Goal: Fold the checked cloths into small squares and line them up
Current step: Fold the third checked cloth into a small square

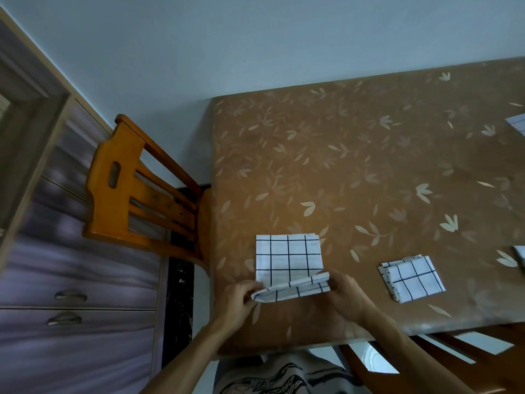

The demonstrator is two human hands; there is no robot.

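- At the near edge of the table (369, 166), toward its left corner, the near hem of a checked cloth (288, 257) is being held raised and curled over toward the table's far side.
- The hem's left corner is being pinched by the left hand (241, 297), with thumb and fingers closed on the fabric. The right corner is being gripped in the same way by the right hand (345, 291).
- The rest of the cloth is lying flat on the table as a layered rectangle, with stacked edges showing along its far side.
- The cloth is being judged light, thin and limp, since the raised hem is sagging slightly between the hands. It is probably best taken at both corners together, kept taut, then pressed along the crease. Sliding on the table's smooth-looking cover is to be expected.
- Farther right along the table's near edge, well apart from the hands, a folded square (412, 280) is lying with its layers slightly fanned.
- At the table's right edge, a second cloth (520, 255) and, farther back, a third cloth (517, 123) are being cut off by the frame.
- Beyond the table's left edge, a wooden chair (133, 189) is standing.
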